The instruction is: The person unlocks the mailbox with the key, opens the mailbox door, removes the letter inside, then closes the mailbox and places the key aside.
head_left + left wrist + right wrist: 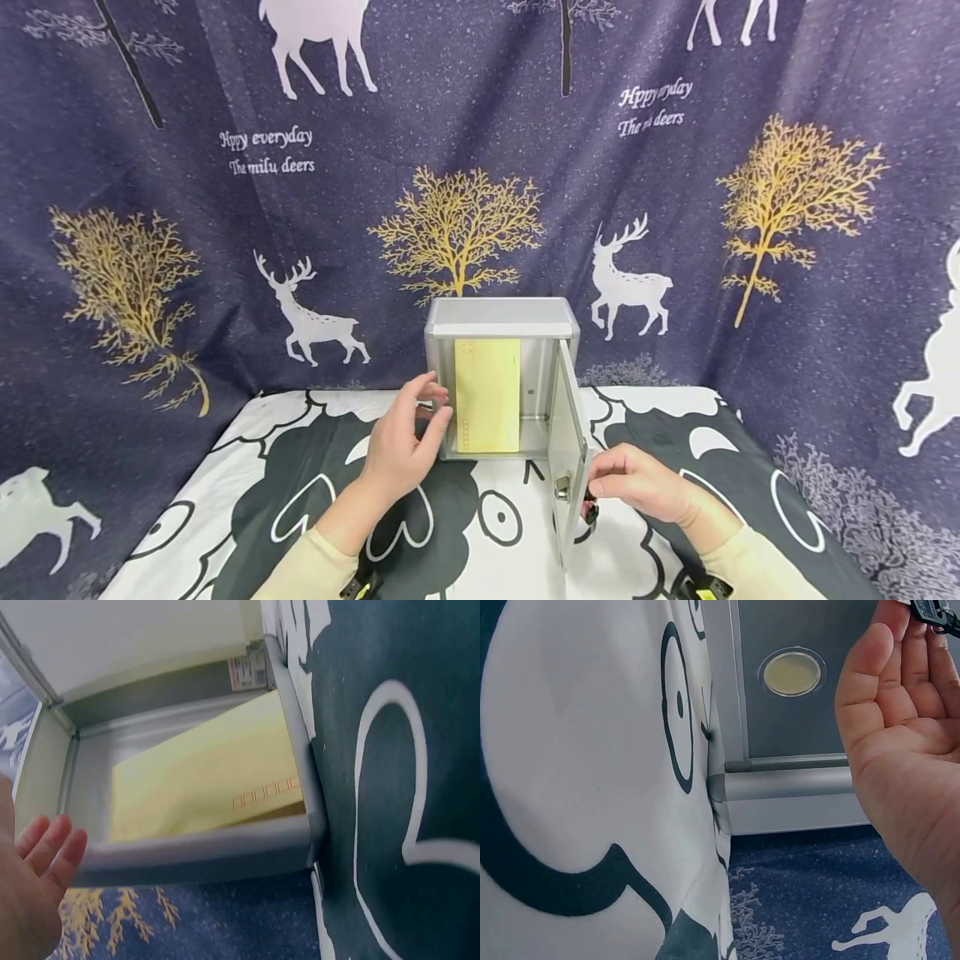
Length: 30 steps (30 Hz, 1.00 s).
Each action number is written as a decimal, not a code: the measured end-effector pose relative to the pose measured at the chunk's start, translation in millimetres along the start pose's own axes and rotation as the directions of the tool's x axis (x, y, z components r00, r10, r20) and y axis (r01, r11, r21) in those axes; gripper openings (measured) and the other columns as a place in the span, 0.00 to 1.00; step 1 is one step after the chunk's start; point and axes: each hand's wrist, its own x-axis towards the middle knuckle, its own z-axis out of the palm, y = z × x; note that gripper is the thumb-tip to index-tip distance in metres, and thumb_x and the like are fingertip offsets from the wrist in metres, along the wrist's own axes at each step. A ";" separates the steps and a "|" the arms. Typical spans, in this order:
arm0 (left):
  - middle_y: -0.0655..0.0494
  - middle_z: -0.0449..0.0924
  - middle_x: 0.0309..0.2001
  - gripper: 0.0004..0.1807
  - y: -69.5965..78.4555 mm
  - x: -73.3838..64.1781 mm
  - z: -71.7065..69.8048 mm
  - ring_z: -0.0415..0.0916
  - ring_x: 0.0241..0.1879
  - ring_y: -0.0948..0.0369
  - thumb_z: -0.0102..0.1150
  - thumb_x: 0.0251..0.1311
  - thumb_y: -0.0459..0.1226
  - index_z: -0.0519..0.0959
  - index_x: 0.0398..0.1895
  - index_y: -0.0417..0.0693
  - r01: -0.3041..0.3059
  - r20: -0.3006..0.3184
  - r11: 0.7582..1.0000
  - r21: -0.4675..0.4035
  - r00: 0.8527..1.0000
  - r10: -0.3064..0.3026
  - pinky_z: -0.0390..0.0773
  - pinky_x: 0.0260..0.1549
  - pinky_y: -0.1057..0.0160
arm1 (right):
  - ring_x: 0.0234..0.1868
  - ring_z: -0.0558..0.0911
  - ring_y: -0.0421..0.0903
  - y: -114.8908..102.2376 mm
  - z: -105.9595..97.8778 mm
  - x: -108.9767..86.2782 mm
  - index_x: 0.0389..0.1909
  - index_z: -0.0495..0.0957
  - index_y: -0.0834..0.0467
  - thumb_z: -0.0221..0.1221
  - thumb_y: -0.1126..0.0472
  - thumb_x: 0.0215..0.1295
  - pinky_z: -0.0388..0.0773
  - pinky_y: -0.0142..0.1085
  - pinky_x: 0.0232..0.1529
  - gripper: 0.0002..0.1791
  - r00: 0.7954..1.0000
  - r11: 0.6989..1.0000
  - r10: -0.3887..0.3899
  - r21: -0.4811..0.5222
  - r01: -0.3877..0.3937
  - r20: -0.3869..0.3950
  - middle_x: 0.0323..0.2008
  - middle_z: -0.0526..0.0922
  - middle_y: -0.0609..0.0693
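Observation:
A grey metal box (pixel 502 315), like a small mailbox, stands with its door (pixel 567 433) swung out toward me. Inside, a yellow envelope (pixel 487 396) stands upright against the back; its printed red squares show in the left wrist view. My left hand (pixel 405 437) is beside the box's left front edge, fingers loosely bent and holding nothing. On the door's outer face, my right hand (pixel 637 483) pinches a key at the lock (pixel 562 487). Black keys (pixel 930 610) hang at its fingertips, partly hidden by the fingers.
The box stands on a table covered by a black-and-white patterned cloth (pixel 525 533). Behind it hangs a dark blue curtain (pixel 480 100) with deer and trees. A round window (pixel 792 673) is set in the door, and a small label (pixel 247 671) sits inside the box.

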 end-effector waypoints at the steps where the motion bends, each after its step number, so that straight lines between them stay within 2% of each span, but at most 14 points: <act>1: 0.49 0.86 0.59 0.29 1.5 -0.6 1.7 0.89 0.52 0.52 0.64 0.77 0.30 0.70 0.77 0.37 0.003 0.024 1.000 -0.013 1.000 -0.003 0.90 0.47 0.57 | 0.46 0.91 0.43 -0.4 0.1 0.1 0.44 0.81 0.81 0.50 0.76 0.79 0.88 0.42 0.56 0.12 1.000 1.000 0.000 -0.001 0.000 0.000 0.43 0.93 0.48; 6: 0.44 0.82 0.69 0.30 11.4 -1.0 9.3 0.85 0.63 0.49 0.62 0.82 0.35 0.68 0.82 0.41 0.075 0.125 0.996 -0.050 0.990 -0.068 0.88 0.55 0.52 | 0.46 0.91 0.42 -1.0 -0.4 -1.0 0.45 0.82 0.81 0.50 0.77 0.79 0.88 0.41 0.54 0.13 1.000 1.000 -0.003 0.003 0.003 -0.002 0.43 0.93 0.48; 9: 0.41 0.79 0.73 0.31 15.8 -0.9 13.7 0.80 0.70 0.49 0.61 0.83 0.38 0.66 0.83 0.41 0.120 0.158 0.991 -0.059 0.981 -0.110 0.86 0.61 0.49 | 0.46 0.91 0.42 -0.7 -0.9 -1.8 0.46 0.82 0.80 0.49 0.77 0.79 0.88 0.41 0.54 0.13 1.000 1.000 -0.002 0.009 0.002 -0.003 0.44 0.93 0.48; 14: 0.38 0.76 0.75 0.34 19.8 -1.4 20.5 0.77 0.72 0.44 0.62 0.83 0.40 0.64 0.84 0.40 0.212 0.199 0.968 -0.135 0.963 -0.183 0.81 0.66 0.41 | 0.46 0.91 0.42 -0.6 -0.8 -2.5 0.47 0.83 0.80 0.49 0.77 0.79 0.88 0.41 0.54 0.14 1.000 1.000 0.004 0.014 -0.004 0.001 0.44 0.93 0.48; 20: 0.35 0.69 0.79 0.40 20.9 0.6 28.4 0.74 0.74 0.39 0.63 0.83 0.45 0.60 0.86 0.35 0.305 0.253 0.941 -0.145 0.931 -0.262 0.76 0.70 0.38 | 0.46 0.91 0.42 -1.4 0.2 -3.1 0.47 0.81 0.82 0.49 0.78 0.79 0.88 0.40 0.54 0.13 1.000 1.000 0.005 0.019 -0.005 0.000 0.44 0.93 0.48; 24: 0.33 0.63 0.83 0.43 20.0 4.1 33.9 0.68 0.79 0.40 0.62 0.83 0.47 0.56 0.88 0.33 0.377 0.272 0.914 -0.147 0.904 -0.329 0.72 0.75 0.39 | 0.46 0.91 0.42 -2.1 0.4 -2.9 0.47 0.81 0.82 0.49 0.77 0.79 0.88 0.41 0.54 0.13 1.000 1.000 0.006 0.020 -0.006 0.001 0.44 0.93 0.48; 30: 0.33 0.57 0.86 0.49 21.3 8.4 40.4 0.64 0.81 0.36 0.62 0.82 0.53 0.51 0.90 0.36 0.503 0.295 0.858 -0.103 0.840 -0.456 0.68 0.77 0.37 | 0.46 0.91 0.42 -2.9 0.7 -1.4 0.47 0.82 0.81 0.49 0.77 0.79 0.88 0.41 0.54 0.14 1.000 1.000 0.008 0.017 -0.008 0.004 0.44 0.93 0.48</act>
